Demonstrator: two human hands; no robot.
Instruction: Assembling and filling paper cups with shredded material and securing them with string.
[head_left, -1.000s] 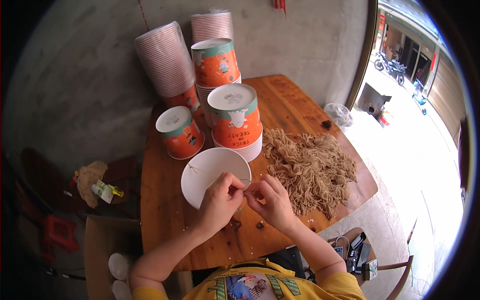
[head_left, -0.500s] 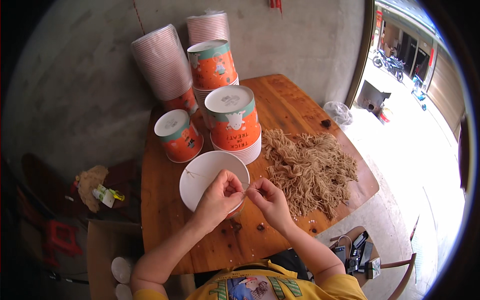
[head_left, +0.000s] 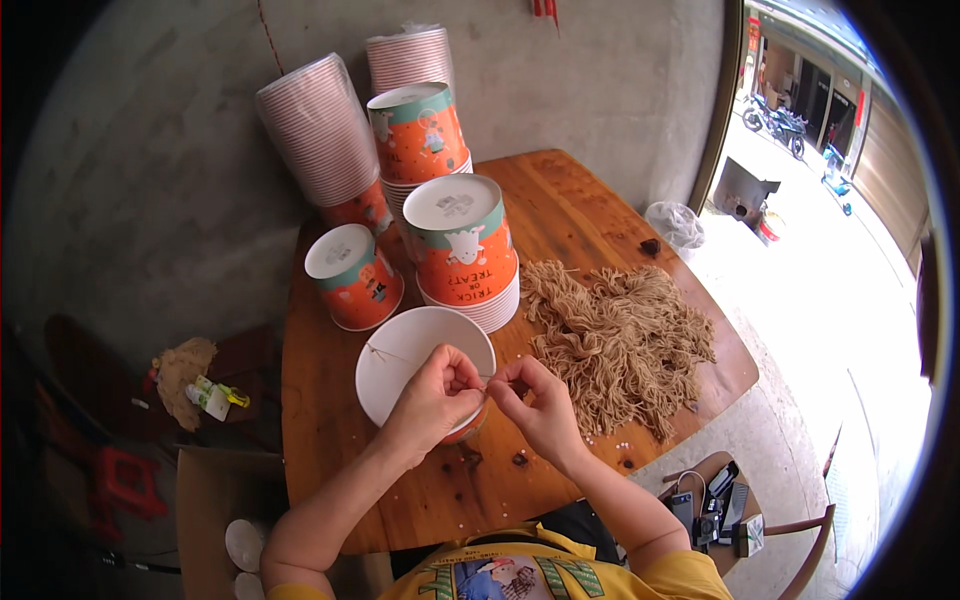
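An open paper bucket (head_left: 392, 372), white inside and orange outside, tilts toward me at the near side of the wooden table. A thin tan string (head_left: 380, 351) is knotted at the left of its inner wall and runs across the opening. At the right rim, my left hand (head_left: 441, 393) is closed in a pinch on the string. Just beside it, my right hand (head_left: 534, 402) pinches the string too, fingertips almost touching the left ones. The fingers mostly hide the string's end there. A heap of tan strings (head_left: 625, 345) lies right of my hands.
Behind the bucket stand upside-down stacks of orange buckets (head_left: 462, 250), a smaller orange bucket (head_left: 352, 280) and tall wrapped stacks (head_left: 318, 130). A cardboard box (head_left: 225, 480) is at lower left. A chair (head_left: 815, 545) holding small items stands at lower right.
The view has shifted slightly. Both hands keep their pinch at the bucket's right rim, and the right fingers have moved a little against the left ones.
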